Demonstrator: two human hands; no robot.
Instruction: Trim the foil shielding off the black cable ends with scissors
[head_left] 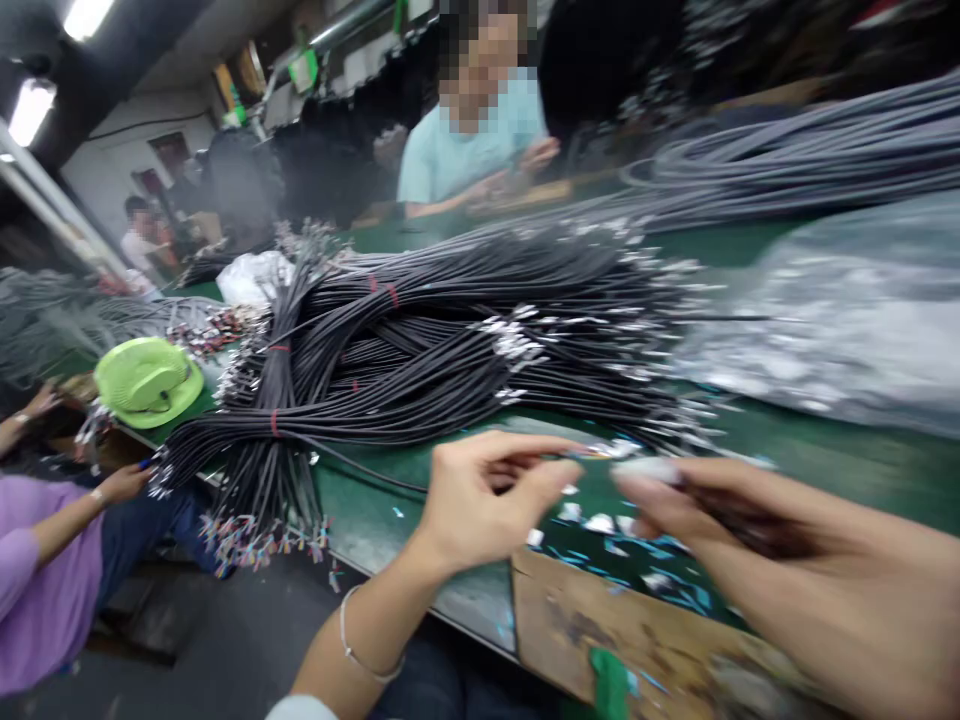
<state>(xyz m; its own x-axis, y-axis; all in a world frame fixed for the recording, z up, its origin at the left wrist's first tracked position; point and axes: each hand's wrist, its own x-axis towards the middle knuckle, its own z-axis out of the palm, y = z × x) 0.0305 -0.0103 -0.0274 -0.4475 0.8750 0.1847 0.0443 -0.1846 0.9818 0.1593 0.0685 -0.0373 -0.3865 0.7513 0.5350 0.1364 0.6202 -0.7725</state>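
Observation:
My left hand (480, 500) is closed in a pinch, thumb and forefinger pointing right. A single dark cable (367, 471) runs from the bundles into this hand, and a pale, bright tip shows just past the fingertips. Facing it, my right hand (757, 540) is closed too, its thumb and finger together. Something white (646, 470) sits at those fingertips; blur hides whether it is a covering or a held piece. Behind both hands lie tied bundles of dark cables (405, 350) with white, stripped-looking ends.
White scraps (600, 523) and blue snippets (690, 598) litter the green table (390, 520) beneath my hands. Nearby are a brown board (570, 620), a clear plastic bag (847, 310), grey cable coils (787, 160) and a green basket (146, 382). Co-workers sit opposite and at left.

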